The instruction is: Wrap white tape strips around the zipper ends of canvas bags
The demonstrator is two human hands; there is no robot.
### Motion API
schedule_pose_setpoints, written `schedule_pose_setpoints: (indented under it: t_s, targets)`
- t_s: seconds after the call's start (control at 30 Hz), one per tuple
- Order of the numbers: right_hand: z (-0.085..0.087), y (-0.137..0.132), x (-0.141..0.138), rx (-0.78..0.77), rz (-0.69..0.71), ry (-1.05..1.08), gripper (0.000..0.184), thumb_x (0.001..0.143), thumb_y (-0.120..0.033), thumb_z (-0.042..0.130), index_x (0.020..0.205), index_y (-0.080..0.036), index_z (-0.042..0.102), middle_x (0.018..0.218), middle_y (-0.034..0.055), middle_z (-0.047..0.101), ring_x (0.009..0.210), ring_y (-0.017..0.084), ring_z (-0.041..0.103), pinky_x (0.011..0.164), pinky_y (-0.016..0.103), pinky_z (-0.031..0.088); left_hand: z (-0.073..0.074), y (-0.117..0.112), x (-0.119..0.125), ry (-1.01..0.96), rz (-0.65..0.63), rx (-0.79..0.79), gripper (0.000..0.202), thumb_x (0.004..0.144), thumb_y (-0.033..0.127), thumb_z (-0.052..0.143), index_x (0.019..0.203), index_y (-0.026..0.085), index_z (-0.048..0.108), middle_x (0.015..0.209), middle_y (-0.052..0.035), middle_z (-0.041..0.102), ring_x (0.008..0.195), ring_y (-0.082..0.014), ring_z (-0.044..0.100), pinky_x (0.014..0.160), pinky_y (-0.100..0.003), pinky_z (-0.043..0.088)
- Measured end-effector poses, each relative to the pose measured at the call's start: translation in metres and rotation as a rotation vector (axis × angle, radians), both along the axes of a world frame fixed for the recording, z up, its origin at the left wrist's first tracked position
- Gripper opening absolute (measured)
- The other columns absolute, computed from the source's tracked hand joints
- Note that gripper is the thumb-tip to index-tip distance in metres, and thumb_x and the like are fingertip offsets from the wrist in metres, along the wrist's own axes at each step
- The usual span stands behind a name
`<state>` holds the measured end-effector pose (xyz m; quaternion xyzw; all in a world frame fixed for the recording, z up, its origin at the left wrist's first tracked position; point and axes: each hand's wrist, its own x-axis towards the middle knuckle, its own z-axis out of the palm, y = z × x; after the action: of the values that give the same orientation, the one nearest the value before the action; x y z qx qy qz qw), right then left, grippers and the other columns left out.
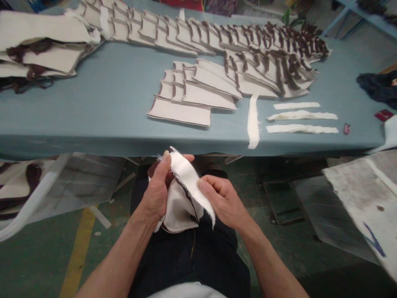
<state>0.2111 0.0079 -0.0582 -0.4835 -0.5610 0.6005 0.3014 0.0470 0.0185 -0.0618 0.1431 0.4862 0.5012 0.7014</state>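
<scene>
While our left hand (156,192) is gripping cream fabric piece (178,209), lower centre of frame, our right hand (226,200) is pinching white strip (187,176); lower left, translucent container (83,182) is holding cream-and-brown pieces (14,185).

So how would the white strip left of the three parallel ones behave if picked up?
The loose strip would probably droop, since the held strip, which looks alike, curves between the left hand and right hand. It looks thin, so likely light. Its frayed edge might shed threads.
</scene>
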Motion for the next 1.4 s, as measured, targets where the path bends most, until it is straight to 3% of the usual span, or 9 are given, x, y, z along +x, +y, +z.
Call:
schedule_pose_setpoints:
  t_s: [0.13,0.33,0.43,0.53,0.63,0.77,0.97,1.17,1.4]
  targets:
    - [0.001,0.000,-0.005,-0.032,-0.032,0.034,0.052,0.095,-0.064,0.059,0.071,-0.018,0.059,0.063,-0.0033,0.048,0.055,0.010,0.037,0.049,0.024,0.029,-0.001,-0.005,-0.003,-0.016,-0.081,0.044,0.058,0.068,0.061,0.079,0.103,0.015,0.080,0.074,-0.0054,0.076,0.065,-0.0206,0.067,0.060,-0.029,0.052]
    - [0.000,0.001,-0.007,-0.082,-0.066,0.080,0.056,0.091,-0.069,0.063,0.067,-0.020,0.055,0.058,-0.0047,0.046,0.051,0.009,0.034,0.046,0.023,0.026,-0.003,-0.004,-0.008,-0.108,-0.053,0.062,0.051,0.063,0.042,0.072,0.104,0.014,0.081,0.077,-0.0064,0.079,0.072,-0.0241,0.070,0.066,-0.031,0.055]
    - [-0.003,0.000,-0.007,-0.137,-0.067,0.108,0.057,0.089,-0.072,0.064,0.067,-0.020,0.055,0.056,-0.0047,0.048,0.048,0.008,0.035,0.045,0.024,0.026,-0.003,-0.005,-0.008,-0.099,-0.044,0.072,0.048,0.064,0.040,0.073,0.103,0.014,0.081,0.084,-0.0065,0.082,0.075,-0.0230,0.072,0.071,-0.030,0.057]
    - [-0.004,0.000,-0.008,-0.160,-0.067,0.112,0.058,0.088,-0.073,0.065,0.069,-0.019,0.056,0.057,-0.0045,0.050,0.048,0.008,0.035,0.045,0.024,0.026,-0.007,-0.005,-0.009,-0.045,-0.034,0.094,0.041,0.067,0.041,0.074,0.098,0.015,0.081,0.078,-0.0034,0.080,0.067,-0.0190,0.069,0.066,-0.028,0.055]
    - [-0.002,0.001,-0.009,-0.118,-0.086,0.074,0.062,0.088,-0.078,0.061,0.069,-0.019,0.059,0.057,-0.0036,0.050,0.050,0.009,0.035,0.045,0.024,0.026,-0.013,-0.002,-0.009,0.020,-0.020,0.108,0.032,0.069,0.040,0.078,0.088,0.015,0.080,0.070,-0.0004,0.076,0.060,-0.0162,0.065,0.063,-0.026,0.053]
    - [-0.002,0.000,-0.009,-0.044,-0.104,0.046,0.072,0.094,-0.081,0.047,0.075,-0.016,0.072,0.064,0.0018,0.060,0.055,0.012,0.045,0.049,0.026,0.032,-0.018,0.003,-0.009,0.040,0.012,0.086,0.029,0.071,0.042,0.078,0.081,0.015,0.077,0.069,-0.0006,0.074,0.067,-0.0188,0.068,0.068,-0.027,0.055]
    - [-0.008,-0.007,-0.002,-0.064,-0.045,0.153,0.060,0.104,-0.064,0.043,0.099,-0.017,0.080,0.078,0.0047,0.071,0.069,0.018,0.062,0.066,0.029,0.048,-0.009,0.006,-0.008,0.029,0.032,0.018,0.030,0.064,0.043,0.080,0.075,0.016,0.073,0.065,0.0012,0.071,0.058,-0.0150,0.062,0.058,-0.025,0.053]
    - [-0.002,-0.010,-0.001,-0.010,-0.007,0.156,0.022,0.091,-0.032,0.062,0.098,-0.018,0.077,0.080,0.0008,0.070,0.067,0.014,0.059,0.060,0.024,0.046,0.000,0.007,-0.006,0.004,0.019,-0.049,0.026,0.059,0.041,0.078,0.068,0.018,0.070,0.054,0.0027,0.065,0.056,-0.0184,0.065,0.052,-0.026,0.052]
    - [-0.005,-0.015,-0.005,0.118,-0.032,0.001,0.019,0.090,-0.024,0.059,0.097,-0.017,0.075,0.081,0.0012,0.073,0.069,0.013,0.063,0.062,0.024,0.048,-0.004,0.002,-0.008,0.035,-0.021,0.017,0.028,0.064,0.042,0.079,0.070,0.016,0.071,0.059,0.0010,0.069,0.060,-0.0179,0.065,0.059,-0.026,0.054]
